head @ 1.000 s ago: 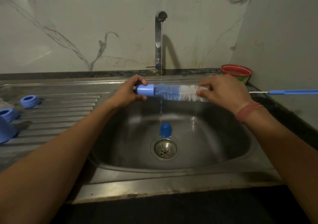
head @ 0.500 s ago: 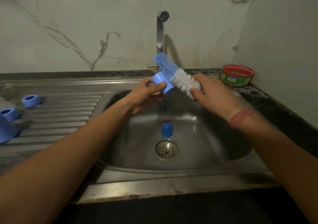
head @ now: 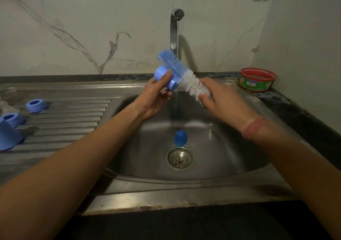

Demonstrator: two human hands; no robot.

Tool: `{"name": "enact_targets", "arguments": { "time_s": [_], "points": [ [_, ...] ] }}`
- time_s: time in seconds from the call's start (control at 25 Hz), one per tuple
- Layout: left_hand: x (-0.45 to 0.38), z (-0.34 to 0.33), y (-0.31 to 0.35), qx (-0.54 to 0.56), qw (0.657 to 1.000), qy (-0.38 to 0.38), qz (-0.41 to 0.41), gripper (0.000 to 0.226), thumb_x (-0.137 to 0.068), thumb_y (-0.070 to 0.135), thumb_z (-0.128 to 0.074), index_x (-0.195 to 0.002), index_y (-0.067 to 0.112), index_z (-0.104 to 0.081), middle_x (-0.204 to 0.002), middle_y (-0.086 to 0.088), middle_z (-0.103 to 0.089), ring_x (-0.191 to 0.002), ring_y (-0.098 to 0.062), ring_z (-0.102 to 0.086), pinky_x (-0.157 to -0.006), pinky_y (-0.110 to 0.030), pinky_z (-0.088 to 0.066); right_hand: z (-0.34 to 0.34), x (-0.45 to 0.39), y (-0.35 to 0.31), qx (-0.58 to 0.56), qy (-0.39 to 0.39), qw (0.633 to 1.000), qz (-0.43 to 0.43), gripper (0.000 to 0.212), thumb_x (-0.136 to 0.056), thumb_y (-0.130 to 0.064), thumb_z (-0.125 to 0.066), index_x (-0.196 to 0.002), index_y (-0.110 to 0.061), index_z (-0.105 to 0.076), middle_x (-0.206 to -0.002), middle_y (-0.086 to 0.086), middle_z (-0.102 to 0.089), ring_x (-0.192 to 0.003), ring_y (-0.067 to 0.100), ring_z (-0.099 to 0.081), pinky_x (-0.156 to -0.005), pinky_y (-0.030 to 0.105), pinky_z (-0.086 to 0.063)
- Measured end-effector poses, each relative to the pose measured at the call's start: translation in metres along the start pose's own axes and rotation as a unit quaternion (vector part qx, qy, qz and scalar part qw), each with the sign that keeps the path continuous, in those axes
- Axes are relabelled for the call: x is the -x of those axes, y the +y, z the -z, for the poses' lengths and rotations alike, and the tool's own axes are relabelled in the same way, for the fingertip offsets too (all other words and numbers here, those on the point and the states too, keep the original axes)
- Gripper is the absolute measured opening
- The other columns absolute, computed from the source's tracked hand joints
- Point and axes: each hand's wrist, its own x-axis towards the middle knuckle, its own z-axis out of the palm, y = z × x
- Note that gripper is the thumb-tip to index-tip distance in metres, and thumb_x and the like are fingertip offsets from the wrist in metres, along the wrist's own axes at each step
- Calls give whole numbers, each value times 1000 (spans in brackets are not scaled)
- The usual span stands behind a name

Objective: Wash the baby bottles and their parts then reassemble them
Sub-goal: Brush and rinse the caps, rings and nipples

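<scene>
Blue-and-white bottle brush (head: 184,75) slants over the sink (head: 230,147), bristle tip far-left and up, handle end near-right in the gripping right hand (head: 219,99). Left hand (head: 156,96) grips a blue collar ring (head: 164,78) against the bristles. Tap (head: 174,29) runs behind; two rings (head: 36,105) lie left; a blue cap (head: 180,138) sits by the drain.
</scene>
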Motion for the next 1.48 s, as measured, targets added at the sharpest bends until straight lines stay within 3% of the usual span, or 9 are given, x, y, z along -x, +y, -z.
{"name": "enact_targets", "arguments": {
  "time_s": [0.2,0.44,0.6,0.72,0.84,1.04,1.28,1.4,1.48],
  "points": [
    [14,-26,-20,-106,988,-93,69,28,-96,37,-58,-117,19,-60,-103,-2,-70,-90,-12,-67,-75,-26,-54,1,-3,4,-2,21,1000,-19,31,-97,-20,-50,-128,-15,-49,-108,13,-65,-91,30,-61,-74,35,-48],
    [-5,-2,-5,56,997,45,-39,43,-98,25,-58,-133,2,-52,-113,-13,-68,-103,-23,-68,-87,-35,-59,-6,-1,-3,-4,-17,1000,-5,38,-98,-23,-49,-136,-21,-46,-116,10,-63,-98,24,-60,-82,33,-48],
    [5,-13,-14,62,998,-10,20,29,-100,17,-48,-128,8,-51,-131,-21,-57,-121,-32,-59,-97,-40,-54,-8,-1,1,-14,-6,1000,-15,35,-98,-20,-49,-133,-18,-48,-114,11,-64,-95,25,-60,-74,27,-41],
    [13,-29,-26,-10,998,-48,43,35,-101,10,-47,-136,10,-42,-135,-18,-55,-116,-28,-63,-95,-40,-56,-4,-4,7,5,21,999,-27,32,-96,-17,-49,-127,-13,-51,-112,15,-65,-96,33,-60,-74,33,-44],
    [9,-22,-23,-11,1000,-11,0,47,-98,12,-57,-140,6,-37,-131,-16,-58,-91,-18,-72,-89,-38,-59,-3,-5,5,12,24,999,-27,32,-96,-18,-50,-127,-13,-51,-112,15,-65,-98,35,-60,-78,36,-45],
    [0,-8,-10,0,998,53,-41,51,-95,19,-64,-138,4,-42,-125,-15,-62,-103,-23,-69,-83,-31,-59,-7,-3,-1,-9,7,1000,-6,34,-96,-18,-50,-130,-14,-51,-114,13,-64,-99,30,-60,-80,34,-45],
    [11,-31,-31,-101,989,-110,3,36,-98,7,-51,-130,21,-41,-120,-5,-61,-108,-27,-56,-92,-27,-54,1,-8,13,22,40,998,-50,35,-93,-14,-51,-128,-10,-52,-113,19,-64,-99,39,-59,-77,35,-41],
    [8,-27,-35,-179,981,-66,-29,41,-99,12,-56,-136,20,-39,-131,-7,-56,-117,-21,-61,-95,-29,-54,3,-8,10,16,45,998,-47,36,-94,-14,-50,-130,-10,-52,-115,18,-64,-100,36,-59,-76,32,-40],
    [2,-17,-30,-155,987,-19,-44,50,-97,22,-62,-140,12,-39,-133,-12,-57,-107,-17,-66,-91,-30,-55,2,-6,5,9,42,998,-34,36,-95,-16,-50,-131,-11,-51,-115,16,-64,-99,33,-60,-74,29,-39]
  ]
}}
